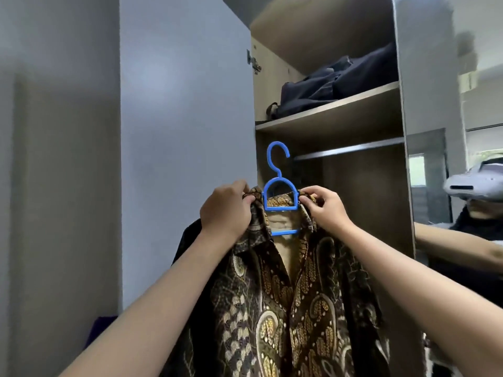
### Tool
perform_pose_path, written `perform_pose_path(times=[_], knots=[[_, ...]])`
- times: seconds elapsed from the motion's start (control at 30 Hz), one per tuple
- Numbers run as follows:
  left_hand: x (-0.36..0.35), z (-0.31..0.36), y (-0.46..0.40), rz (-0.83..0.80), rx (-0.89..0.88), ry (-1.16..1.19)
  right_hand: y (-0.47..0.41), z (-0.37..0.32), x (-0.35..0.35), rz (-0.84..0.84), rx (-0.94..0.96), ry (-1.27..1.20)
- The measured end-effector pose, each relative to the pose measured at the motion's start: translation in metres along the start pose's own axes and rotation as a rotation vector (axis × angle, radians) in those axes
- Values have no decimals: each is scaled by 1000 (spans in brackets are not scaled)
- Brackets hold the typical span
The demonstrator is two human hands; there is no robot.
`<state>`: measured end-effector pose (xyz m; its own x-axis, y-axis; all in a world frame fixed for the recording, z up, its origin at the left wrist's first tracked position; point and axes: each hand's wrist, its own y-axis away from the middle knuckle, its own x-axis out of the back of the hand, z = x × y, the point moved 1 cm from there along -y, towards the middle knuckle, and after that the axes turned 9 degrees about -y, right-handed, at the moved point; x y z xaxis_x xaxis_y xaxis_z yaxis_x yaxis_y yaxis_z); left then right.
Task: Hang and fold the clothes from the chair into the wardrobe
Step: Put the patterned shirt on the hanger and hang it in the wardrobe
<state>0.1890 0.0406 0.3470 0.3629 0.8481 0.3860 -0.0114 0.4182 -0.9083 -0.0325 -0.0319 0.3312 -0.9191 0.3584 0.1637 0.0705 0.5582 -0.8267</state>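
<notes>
Both hands pinch the shirt (285, 308) collar, left hand (226, 210) and right hand (325, 209) either side of the blue hanger (280, 194), so it stays seated, near the wardrobe rail (351, 148).

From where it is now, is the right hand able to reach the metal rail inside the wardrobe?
Probably yes. The rail lies above and a little right of the right hand, with open space between them. But that hand is pinching the shirt collar at the blue hanger, so it is not free.
</notes>
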Motion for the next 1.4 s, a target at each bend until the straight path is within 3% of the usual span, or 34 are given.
perform_pose_path(times=[0.37,0.57,0.73,0.97,1.17,1.4], knots=[[-116,8,-69,-60,-16,147,-69,90,17,155,-32,76],[-177,21,-104,-27,-31,226,-110,142,28,233,-15,-69],[-226,39,-141,16,-54,242,-156,188,37,334,93,-122],[-284,50,-184,-30,-40,362,-215,239,57,340,160,-88],[-320,52,-209,-57,-246,433,-243,265,72,363,206,-99],[-340,63,-230,-93,-465,159,-266,291,84,438,189,-133]])
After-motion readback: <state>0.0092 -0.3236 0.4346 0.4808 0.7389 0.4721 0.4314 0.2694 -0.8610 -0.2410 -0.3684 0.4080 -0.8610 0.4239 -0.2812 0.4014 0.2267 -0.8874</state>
